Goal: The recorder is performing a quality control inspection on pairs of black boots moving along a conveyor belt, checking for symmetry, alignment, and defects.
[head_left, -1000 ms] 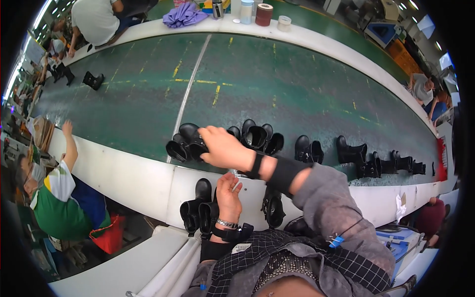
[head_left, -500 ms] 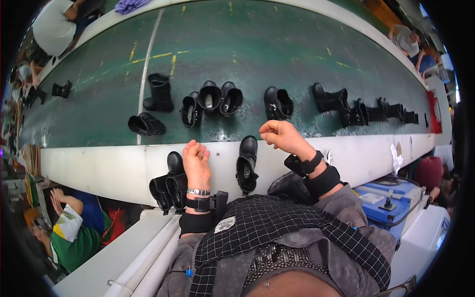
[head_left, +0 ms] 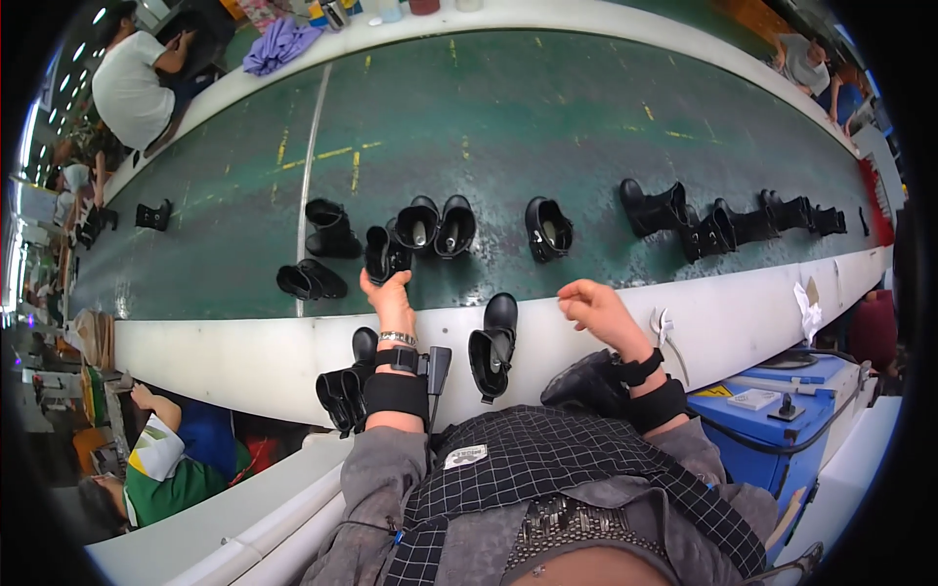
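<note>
Left hand touches black mid-shaft boot, grip cannot tell; right hand over white ledge, fingers half-open.

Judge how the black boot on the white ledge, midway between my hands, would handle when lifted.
The boot would probably hold its shape, since its shaft stands open unaided. Its shiny toe might feel slippery. It may be light for its size: it looks hollow.

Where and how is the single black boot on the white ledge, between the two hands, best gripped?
Take the boot by its shaft rim, probably from the near side: its toe points away and the open top lies nearer.
</note>
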### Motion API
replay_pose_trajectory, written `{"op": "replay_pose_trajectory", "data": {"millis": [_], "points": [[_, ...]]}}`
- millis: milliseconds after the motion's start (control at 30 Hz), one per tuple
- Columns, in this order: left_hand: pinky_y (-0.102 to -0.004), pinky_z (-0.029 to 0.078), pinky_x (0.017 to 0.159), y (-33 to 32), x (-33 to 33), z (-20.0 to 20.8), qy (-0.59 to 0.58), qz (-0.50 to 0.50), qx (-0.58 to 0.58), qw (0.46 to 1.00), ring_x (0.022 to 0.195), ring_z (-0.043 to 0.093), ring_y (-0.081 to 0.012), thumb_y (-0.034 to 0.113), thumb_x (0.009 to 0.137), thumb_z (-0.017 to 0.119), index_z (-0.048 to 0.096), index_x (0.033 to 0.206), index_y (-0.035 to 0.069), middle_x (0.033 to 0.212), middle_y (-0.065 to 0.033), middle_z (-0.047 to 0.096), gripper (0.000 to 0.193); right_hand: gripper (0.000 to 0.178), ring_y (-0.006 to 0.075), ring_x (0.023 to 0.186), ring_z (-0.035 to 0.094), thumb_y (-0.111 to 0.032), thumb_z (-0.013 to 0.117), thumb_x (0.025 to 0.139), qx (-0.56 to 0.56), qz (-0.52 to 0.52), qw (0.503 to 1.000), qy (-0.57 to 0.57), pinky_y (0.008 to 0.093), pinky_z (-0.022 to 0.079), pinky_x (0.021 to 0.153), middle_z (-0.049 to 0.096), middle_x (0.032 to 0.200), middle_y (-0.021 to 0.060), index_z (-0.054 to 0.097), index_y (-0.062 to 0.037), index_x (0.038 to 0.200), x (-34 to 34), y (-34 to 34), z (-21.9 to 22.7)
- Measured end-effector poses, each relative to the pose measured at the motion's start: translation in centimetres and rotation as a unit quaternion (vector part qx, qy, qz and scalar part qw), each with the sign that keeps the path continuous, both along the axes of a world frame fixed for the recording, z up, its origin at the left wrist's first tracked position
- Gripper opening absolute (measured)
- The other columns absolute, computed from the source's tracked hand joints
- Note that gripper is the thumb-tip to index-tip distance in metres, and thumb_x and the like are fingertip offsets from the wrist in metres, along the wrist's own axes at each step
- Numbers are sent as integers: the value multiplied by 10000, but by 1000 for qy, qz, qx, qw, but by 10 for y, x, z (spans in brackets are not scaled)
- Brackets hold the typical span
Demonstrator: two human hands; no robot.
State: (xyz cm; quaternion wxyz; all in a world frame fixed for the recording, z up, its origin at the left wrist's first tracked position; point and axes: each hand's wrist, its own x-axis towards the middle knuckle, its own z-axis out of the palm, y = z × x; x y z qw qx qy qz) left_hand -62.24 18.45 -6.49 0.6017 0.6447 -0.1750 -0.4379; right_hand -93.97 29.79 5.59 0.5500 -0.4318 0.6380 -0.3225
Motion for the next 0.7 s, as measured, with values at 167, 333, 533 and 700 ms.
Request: {"op": "replay_pose_trajectory", "data": {"millis": [167,333,533,700], "points": [[-302,433,874,-10,-2,1,70,30,-110,991,953,561,-175,10,733,738,536,1166,50,1081,-38,598,479,340,230,866,643,-217,656,793,-81,179,980,13,314,501,771,662,928,152,604,19,1031,55,-40,-17],[-335,429,862,-6,3,2,112,88,-69,987,976,558,-192,177,790,738,526,1166,50,1104,-54,599,450,551,346,1085,557,-301,640,776,-120,328,931,101,370,442,917,580,1149,225,506,30,1196,107,-86,-20],[-458,370,861,0,0,23,131,88,4,987,1054,505,-203,294,774,749,469,1170,69,1123,-59,567,535,915,412,1166,480,-402,643,748,-64,392,904,160,369,402,969,469,1190,391,236,178,1327,156,-124,-60],[-351,459,695,4,-14,60,117,192,11,974,866,572,-150,234,819,701,563,1052,63,997,-28,614,320,917,397,1250,405,-457,636,769,-7,479,872,103,347,333,1039,356,1331,367,266,167,1331,156,-132,-53]]}}
